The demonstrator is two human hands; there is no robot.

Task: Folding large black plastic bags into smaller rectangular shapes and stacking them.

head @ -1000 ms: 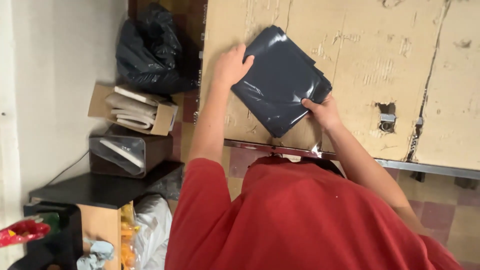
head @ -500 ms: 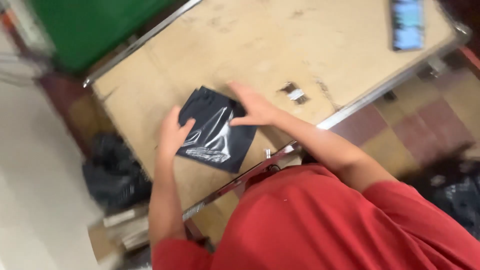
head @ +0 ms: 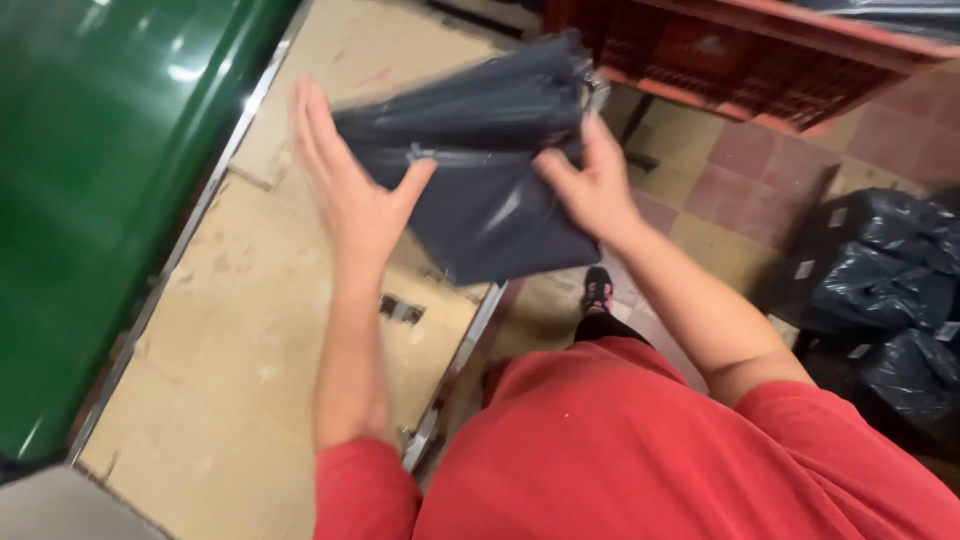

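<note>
Head view, dark grey plastic mailer bag (head: pixel 490 180) lifted above the worn table (head: pixel 240 330), right hand (head: pixel 595 185) gripping its right edge, left hand (head: pixel 350 190) spread open against its left side, black bags (head: pixel 880 290) on the tiled floor (head: pixel 740 170), red crate (head: pixel 740 50) behind.

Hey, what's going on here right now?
A person in a red shirt holds a dark grey plastic mailer bag up above a worn, cardboard-topped table. The left hand is spread open against the bag's left side, and the right hand grips its right edge. More dark plastic bags lie on the tiled floor to the right, with a red crate beyond.
</note>
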